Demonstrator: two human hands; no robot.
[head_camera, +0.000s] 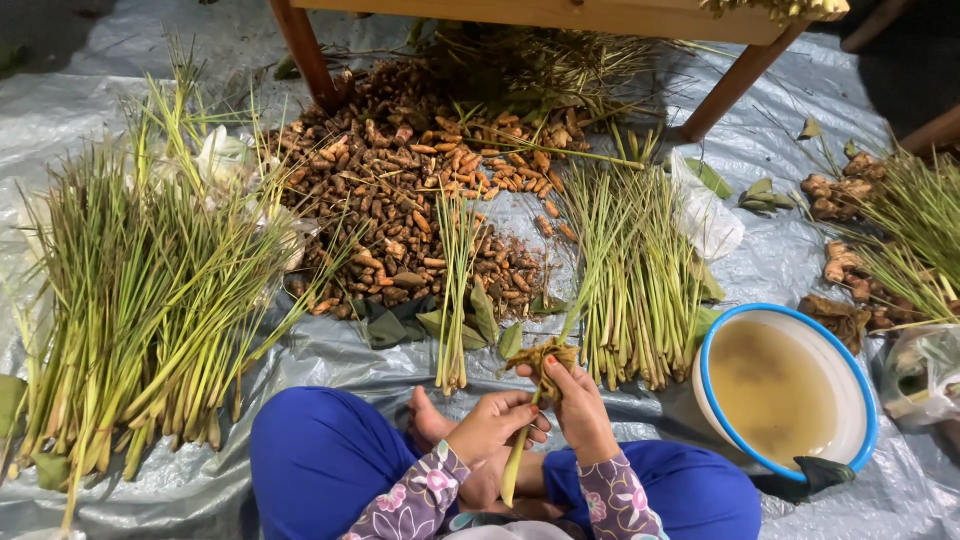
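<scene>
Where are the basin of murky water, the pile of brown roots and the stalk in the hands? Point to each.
basin of murky water (712, 345), head view, on its blue rim at the left.
pile of brown roots (390, 180), head view, middle of the heap.
stalk (512, 470), head view, on its pale lower end below the hands.

Green lemongrass stalk (522, 445), near upright, dry brownish husk (543, 357) at top.
</scene>
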